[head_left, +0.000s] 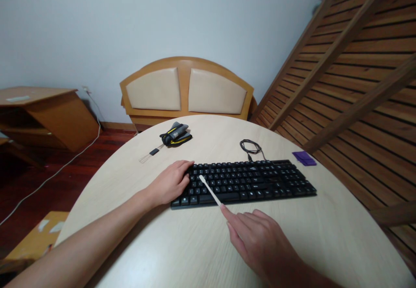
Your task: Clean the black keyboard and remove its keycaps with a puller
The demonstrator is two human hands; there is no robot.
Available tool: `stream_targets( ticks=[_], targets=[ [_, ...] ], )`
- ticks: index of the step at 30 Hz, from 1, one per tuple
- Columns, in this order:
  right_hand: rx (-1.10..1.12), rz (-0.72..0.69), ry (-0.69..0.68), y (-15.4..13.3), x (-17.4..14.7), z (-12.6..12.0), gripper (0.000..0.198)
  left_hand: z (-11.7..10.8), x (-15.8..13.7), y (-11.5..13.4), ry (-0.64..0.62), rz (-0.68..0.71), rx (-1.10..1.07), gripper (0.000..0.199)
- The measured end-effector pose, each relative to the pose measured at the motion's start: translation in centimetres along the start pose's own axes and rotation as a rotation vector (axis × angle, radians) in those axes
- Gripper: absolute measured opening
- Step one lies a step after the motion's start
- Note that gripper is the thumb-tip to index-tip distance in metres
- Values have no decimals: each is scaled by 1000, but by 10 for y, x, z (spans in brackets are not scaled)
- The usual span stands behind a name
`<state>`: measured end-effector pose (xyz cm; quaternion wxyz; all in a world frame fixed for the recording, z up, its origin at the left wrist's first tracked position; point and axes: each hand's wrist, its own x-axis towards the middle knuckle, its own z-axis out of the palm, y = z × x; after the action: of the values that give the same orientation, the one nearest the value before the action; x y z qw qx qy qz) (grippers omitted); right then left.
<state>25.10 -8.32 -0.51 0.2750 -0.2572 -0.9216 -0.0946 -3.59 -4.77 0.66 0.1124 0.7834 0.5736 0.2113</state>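
Observation:
A black keyboard (242, 181) lies on the round table in front of me. My left hand (173, 180) holds the keyboard at its left end, with fingers on the far left corner and the thumb bent against the side keys. In my right hand (256, 236) is a slim white toothbrush (210, 190), pinched near its handle's lower end. Its head rests on or just over the keys at the left part of the keyboard. Any bristles face down and are hidden.
On the pale round table (136, 244) are a grey, black and yellow bundle (176, 135) with thin cords, a coiled black cable (251, 147) and a folded purple cloth (304, 158). A headboard (185, 84) stands behind; a slatted wooden frame (351, 71) leans at right.

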Motion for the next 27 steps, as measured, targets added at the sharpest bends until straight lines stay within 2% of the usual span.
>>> stream_targets(
  ticks=[3, 8, 15, 20, 27],
  targets=[
    [-49, -27, -34, 6, 3, 8, 34, 2, -1, 2, -19, 12, -21, 46],
    [-72, 23, -88, 15, 12, 16, 36, 2, -1, 5, -49, 32, -45, 46],
    [-56, 40, -76, 11, 13, 12, 37, -10, -1, 2, -94, 18, 6, 44],
    [-116, 50, -118, 13, 18, 17, 39, -12, 0, 1, -89, 20, 26, 41],
    [-73, 78, -113, 6, 19, 12, 38, -29, -1, -13, -146, -23, 76, 38]
  ],
)
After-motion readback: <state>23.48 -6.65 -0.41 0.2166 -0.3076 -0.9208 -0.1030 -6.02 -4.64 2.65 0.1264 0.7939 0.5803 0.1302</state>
